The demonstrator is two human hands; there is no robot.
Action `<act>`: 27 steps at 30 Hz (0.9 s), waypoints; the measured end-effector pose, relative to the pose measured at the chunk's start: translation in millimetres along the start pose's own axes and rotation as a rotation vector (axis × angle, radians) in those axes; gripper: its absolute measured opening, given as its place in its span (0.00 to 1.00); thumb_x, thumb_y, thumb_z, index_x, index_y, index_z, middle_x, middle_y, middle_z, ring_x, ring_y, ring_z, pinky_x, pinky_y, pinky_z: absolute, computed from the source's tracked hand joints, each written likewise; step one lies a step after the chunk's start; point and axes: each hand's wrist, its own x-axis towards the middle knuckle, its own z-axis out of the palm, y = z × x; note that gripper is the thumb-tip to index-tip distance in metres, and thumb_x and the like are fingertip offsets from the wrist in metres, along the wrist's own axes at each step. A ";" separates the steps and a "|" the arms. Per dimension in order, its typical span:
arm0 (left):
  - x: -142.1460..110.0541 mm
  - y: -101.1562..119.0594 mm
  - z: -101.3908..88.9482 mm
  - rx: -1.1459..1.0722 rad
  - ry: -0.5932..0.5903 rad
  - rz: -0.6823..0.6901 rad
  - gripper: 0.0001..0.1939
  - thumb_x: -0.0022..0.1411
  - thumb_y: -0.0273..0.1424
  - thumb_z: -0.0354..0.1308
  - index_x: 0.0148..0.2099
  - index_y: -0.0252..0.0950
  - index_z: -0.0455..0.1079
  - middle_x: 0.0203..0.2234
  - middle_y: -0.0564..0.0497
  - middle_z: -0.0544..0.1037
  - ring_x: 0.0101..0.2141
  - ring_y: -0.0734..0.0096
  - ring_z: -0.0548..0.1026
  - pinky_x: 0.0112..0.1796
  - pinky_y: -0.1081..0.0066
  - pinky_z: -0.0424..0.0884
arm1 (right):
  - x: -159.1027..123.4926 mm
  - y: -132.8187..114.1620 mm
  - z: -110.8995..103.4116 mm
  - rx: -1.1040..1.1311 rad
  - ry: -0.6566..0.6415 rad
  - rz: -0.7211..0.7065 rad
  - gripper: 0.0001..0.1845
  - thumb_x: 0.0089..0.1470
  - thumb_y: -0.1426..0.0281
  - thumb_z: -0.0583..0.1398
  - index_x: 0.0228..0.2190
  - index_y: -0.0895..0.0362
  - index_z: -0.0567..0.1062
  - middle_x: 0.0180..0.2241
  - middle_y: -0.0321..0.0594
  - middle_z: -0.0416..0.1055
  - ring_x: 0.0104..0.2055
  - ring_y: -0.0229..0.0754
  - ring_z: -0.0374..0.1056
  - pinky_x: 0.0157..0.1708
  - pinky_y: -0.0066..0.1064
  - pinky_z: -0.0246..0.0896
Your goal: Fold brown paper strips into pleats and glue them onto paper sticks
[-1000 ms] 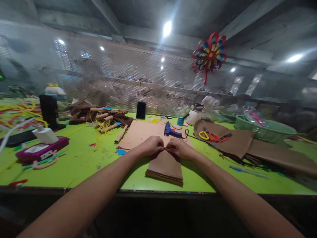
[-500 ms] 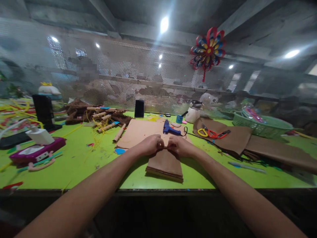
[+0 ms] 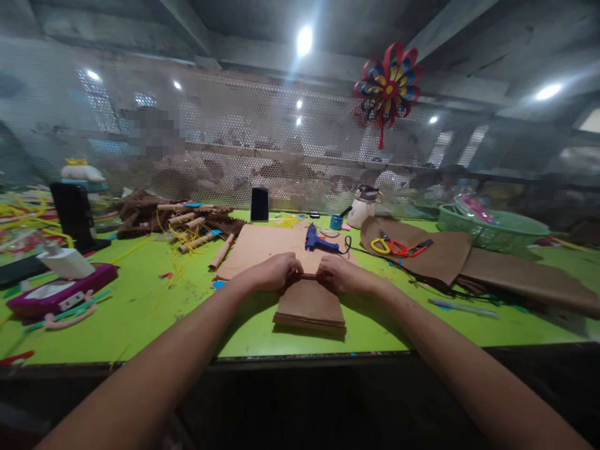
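A folded stack of brown paper [image 3: 309, 306] lies in front of me, its layered near edge toward the table's front. My left hand [image 3: 284, 270] pinches the far left corner of this paper with curled fingers. At the far right corner, my right hand [image 3: 334, 272] grips the same edge, fingers closed. The far edge runs as a narrow fold between the two hands. Beyond them a flat tan sheet of board [image 3: 262, 244] lies on the table, with a blue glue gun [image 3: 321, 240] resting on it. My fingertips are partly hidden.
On the right, brown paper sheets [image 3: 450, 262] carry scissors [image 3: 398, 247] with red and yellow handles; a pen [image 3: 462, 307] and green basket [image 3: 525, 231] are nearby. On the left are rolled paper tubes [image 3: 194, 240], a purple power strip [image 3: 60, 294] and a phone on a stand [image 3: 72, 212].
My hands have moved slightly apart along the far edge of the folded paper, leaving more of the fold visible between them. The whole view has shifted a little.
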 end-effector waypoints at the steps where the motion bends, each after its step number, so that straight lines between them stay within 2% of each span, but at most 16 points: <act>1: -0.5 0.5 -1.1 0.015 -0.013 0.035 0.15 0.49 0.21 0.49 0.37 0.35 0.72 0.32 0.46 0.71 0.31 0.69 0.66 0.32 0.71 0.61 | -0.8 -0.1 -0.7 0.009 -0.005 -0.002 0.12 0.39 0.83 0.55 0.29 0.61 0.71 0.30 0.39 0.65 0.34 0.38 0.58 0.32 0.26 0.52; 4: -0.8 1.2 -2.8 0.039 -0.030 0.092 0.15 0.48 0.20 0.49 0.36 0.35 0.72 0.31 0.46 0.70 0.30 0.69 0.66 0.31 0.71 0.61 | -3.6 -1.2 -1.2 0.027 -0.012 -0.002 0.15 0.38 0.84 0.53 0.30 0.60 0.71 0.31 0.39 0.65 0.34 0.38 0.58 0.32 0.26 0.52; 10: 1.5 -1.5 0.4 0.122 -0.009 0.064 0.12 0.48 0.21 0.50 0.34 0.36 0.72 0.30 0.48 0.70 0.30 0.69 0.67 0.30 0.72 0.60 | -10.4 -7.3 -0.4 0.002 0.048 0.020 0.14 0.43 0.84 0.53 0.32 0.60 0.72 0.32 0.41 0.65 0.37 0.39 0.58 0.35 0.28 0.52; 14: 4.2 1.9 4.5 0.225 0.024 0.017 0.10 0.52 0.26 0.50 0.32 0.37 0.72 0.29 0.47 0.71 0.29 0.69 0.67 0.30 0.72 0.59 | -9.6 -13.1 0.2 -0.017 0.090 0.047 0.07 0.51 0.76 0.55 0.33 0.60 0.72 0.32 0.42 0.65 0.37 0.40 0.58 0.36 0.28 0.53; 17: 6.8 8.2 8.2 0.314 0.080 -0.027 0.09 0.55 0.32 0.50 0.31 0.36 0.72 0.28 0.47 0.71 0.29 0.68 0.68 0.29 0.72 0.59 | -5.3 -14.2 4.7 -0.052 0.115 0.095 0.07 0.51 0.71 0.57 0.33 0.59 0.72 0.32 0.42 0.64 0.37 0.40 0.58 0.36 0.29 0.52; 22: 7.7 13.8 11.2 0.383 0.106 -0.028 0.13 0.57 0.38 0.49 0.30 0.35 0.70 0.27 0.47 0.71 0.29 0.67 0.69 0.28 0.72 0.59 | -1.8 -10.3 12.3 -0.038 0.143 0.101 0.06 0.53 0.75 0.54 0.31 0.60 0.71 0.31 0.42 0.65 0.36 0.40 0.58 0.35 0.28 0.52; 27: 3.8 13.4 9.4 0.381 0.092 -0.019 0.11 0.58 0.36 0.49 0.31 0.35 0.69 0.29 0.47 0.71 0.30 0.67 0.69 0.28 0.72 0.58 | -5.8 -6.1 7.6 0.013 0.114 0.099 0.08 0.50 0.79 0.53 0.31 0.60 0.72 0.31 0.41 0.66 0.35 0.39 0.59 0.34 0.27 0.53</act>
